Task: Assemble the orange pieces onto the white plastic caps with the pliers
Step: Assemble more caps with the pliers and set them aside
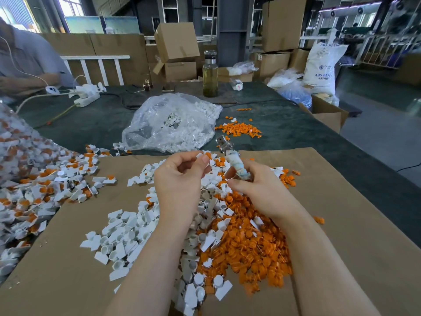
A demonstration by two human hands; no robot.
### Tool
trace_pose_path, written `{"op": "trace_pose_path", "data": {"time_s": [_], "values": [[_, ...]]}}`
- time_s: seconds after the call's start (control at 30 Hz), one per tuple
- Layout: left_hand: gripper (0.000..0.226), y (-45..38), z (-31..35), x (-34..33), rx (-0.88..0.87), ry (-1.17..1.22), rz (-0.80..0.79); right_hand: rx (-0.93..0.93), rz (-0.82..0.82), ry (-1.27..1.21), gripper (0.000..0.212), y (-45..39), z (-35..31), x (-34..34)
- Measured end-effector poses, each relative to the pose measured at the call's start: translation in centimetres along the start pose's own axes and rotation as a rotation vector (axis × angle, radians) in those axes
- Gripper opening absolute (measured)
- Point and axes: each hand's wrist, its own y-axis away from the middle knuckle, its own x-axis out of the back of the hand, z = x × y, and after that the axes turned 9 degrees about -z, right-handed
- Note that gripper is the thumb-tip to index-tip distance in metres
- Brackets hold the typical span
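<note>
A white cap with an orange piece (206, 155) is pinched between thumb and fingertips of the left hand (180, 179), raised clear of the piles so it can be met by the tool. The pliers (232, 156) are gripped by their wrapped handles in the right hand (252, 188), jaws pointing far and up, just right of the cap. Below, loose white caps (127, 236) lie near-left and orange pieces (250, 247) near-right on brown cardboard (341, 224), each probably kept within reach. Finished parts (45, 185) are heaped far-left.

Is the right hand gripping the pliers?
Yes, the right hand has its fingers curled round the cloth-wrapped handle of the pliers, metal tip pointing up.
</note>
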Motion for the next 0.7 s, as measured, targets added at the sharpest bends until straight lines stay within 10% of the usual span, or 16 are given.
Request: {"op": "trace_pose_path", "data": {"time_s": [0.7], "values": [[0.017,-0.18,0.21,0.44,-0.017,0.136,-0.059,0.075,-0.146,0.15,0.023,-0.08,-0.03,-0.59]]}}
